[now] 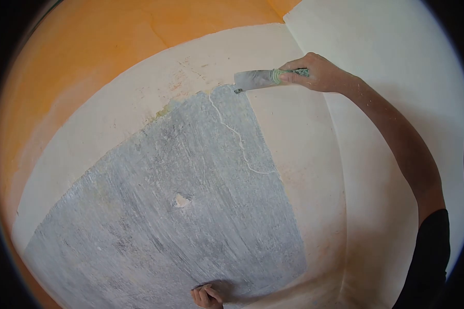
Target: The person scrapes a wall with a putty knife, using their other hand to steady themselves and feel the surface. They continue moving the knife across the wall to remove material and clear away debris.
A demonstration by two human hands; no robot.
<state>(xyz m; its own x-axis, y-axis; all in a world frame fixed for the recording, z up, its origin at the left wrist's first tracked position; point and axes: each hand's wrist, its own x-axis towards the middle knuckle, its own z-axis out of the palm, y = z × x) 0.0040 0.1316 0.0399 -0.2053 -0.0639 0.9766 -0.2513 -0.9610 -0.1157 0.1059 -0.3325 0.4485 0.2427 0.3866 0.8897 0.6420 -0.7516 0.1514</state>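
Note:
My right hand (319, 72) is closed around the handle of a putty knife (255, 79), raised near the top of the wall. The knife's wide metal blade points left, at the upper corner of a grey-blue rough patch (191, 154). A small dark green bit (237, 91) shows at the blade's lower corner. Low in the view, my left hand (207, 296) is against or close to the grey patch with its fingers curled in. Whether anything is inside those fingers is hidden.
Pale wall (288, 134) borders the grey patch, with orange paint (98, 56) above it. A thin whitish crack line (237, 136) and a chipped white spot (181, 200) mark the patch. A white wall (392, 31) meets it at a corner on the right.

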